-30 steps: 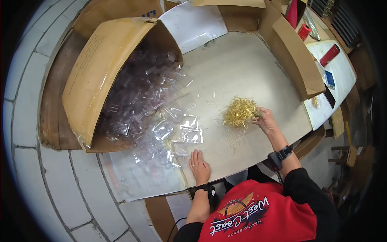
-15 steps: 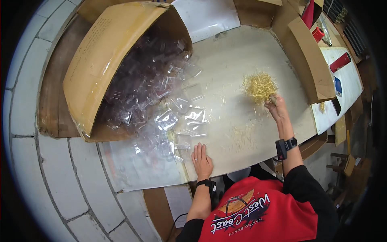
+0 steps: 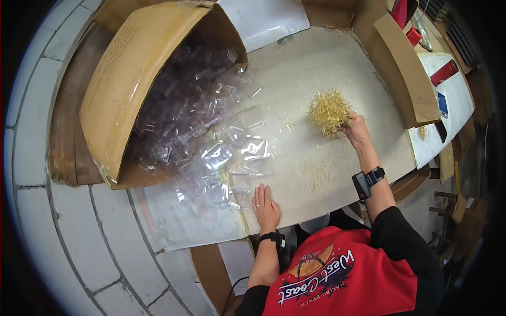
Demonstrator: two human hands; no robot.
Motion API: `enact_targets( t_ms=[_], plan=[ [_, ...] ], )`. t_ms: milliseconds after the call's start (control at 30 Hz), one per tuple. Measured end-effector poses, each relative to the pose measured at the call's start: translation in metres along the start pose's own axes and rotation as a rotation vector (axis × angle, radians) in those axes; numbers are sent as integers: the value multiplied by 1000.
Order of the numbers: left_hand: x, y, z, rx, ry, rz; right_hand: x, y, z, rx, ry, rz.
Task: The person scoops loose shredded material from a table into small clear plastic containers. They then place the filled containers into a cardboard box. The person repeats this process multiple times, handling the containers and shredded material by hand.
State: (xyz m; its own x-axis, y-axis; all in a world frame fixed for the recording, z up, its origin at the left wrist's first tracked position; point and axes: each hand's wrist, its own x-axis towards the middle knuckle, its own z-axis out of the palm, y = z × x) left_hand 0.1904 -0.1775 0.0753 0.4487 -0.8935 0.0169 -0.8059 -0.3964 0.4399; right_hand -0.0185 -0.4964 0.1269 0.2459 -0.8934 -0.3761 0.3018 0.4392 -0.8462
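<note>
My right hand (image 3: 358, 131) is closed on the edge of a bushy clump of thin gold-coloured strands (image 3: 328, 111) over the right half of the tabletop (image 3: 295, 58). The fingertips are partly hidden by the clump; whether it touches the surface I cannot tell. Short loose strands (image 3: 316, 175) like it lie scattered between my hands. My left hand (image 3: 267, 208) rests flat near the table's front edge, fingers stretched out and nothing in them. Just beyond its fingertips are clear plastic pieces (image 3: 255, 148), spread in a heap leftward.
A tipped cardboard box (image 3: 124, 79) opens toward the table, with many more clear pieces spilling from it. Cardboard walls (image 3: 406, 68) border the right side. Beyond them a side table holds a red cylinder (image 3: 444, 72) and a blue item (image 3: 441, 104). White brick wall (image 3: 68, 221) stands left.
My right hand has shifted slightly left with the gold clump. My left hand stays flat in its place. The whole view has tilted a little.
</note>
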Motion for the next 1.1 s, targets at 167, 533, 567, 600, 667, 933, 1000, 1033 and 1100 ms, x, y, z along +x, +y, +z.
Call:
enact_targets(
  t_ms=[167,533,567,600,667,933,1000,1033,1100],
  plan=[
    [-4,2,-3,-3,-17,-19,-9,1,4,-24,-105,-22],
    [-3,4,1,3,1,3,-53,18,77,-147,-285,95],
    [-4,6,1,7,-3,14,-50,35,78,-100,-291,117],
    [-3,9,0,10,-8,23,-44,57,75,-167,-275,125],
    [0,8,1,18,-2,21,-44,70,89,-128,-302,157],
    [-6,7,1,38,-15,36,-65,75,134,259,-416,338],
    [-3,4,3,53,-7,32,-53,78,139,233,-316,365],
    [-1,5,4,59,-2,32,-47,79,142,239,-259,389],
    [-8,7,2,64,-1,36,-40,76,147,263,-235,362]
  ],
)
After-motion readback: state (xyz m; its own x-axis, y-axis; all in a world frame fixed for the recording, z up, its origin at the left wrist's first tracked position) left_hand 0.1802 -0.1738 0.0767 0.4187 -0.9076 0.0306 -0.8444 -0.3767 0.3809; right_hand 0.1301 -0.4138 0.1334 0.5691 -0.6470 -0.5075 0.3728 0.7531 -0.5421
